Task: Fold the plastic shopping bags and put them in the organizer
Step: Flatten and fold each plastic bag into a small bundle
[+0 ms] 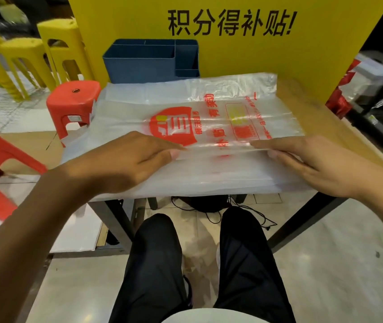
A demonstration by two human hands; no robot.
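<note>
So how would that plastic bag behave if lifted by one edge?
The plastic bag would probably droop: it's thin, see-through film, wrinkled at the far edge. It's likely very light and slippery, since both the left hand and right hand press it flat.

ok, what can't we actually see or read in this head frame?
- Organizer: its floor, hidden by its own walls.
- Plastic bags: count in the stack; translucent layers blur together.
- Small red print at the bags' right end: too small and warped.
- Left hand, right hand: undersides of the fingertips, hidden by the hands themselves.
</note>
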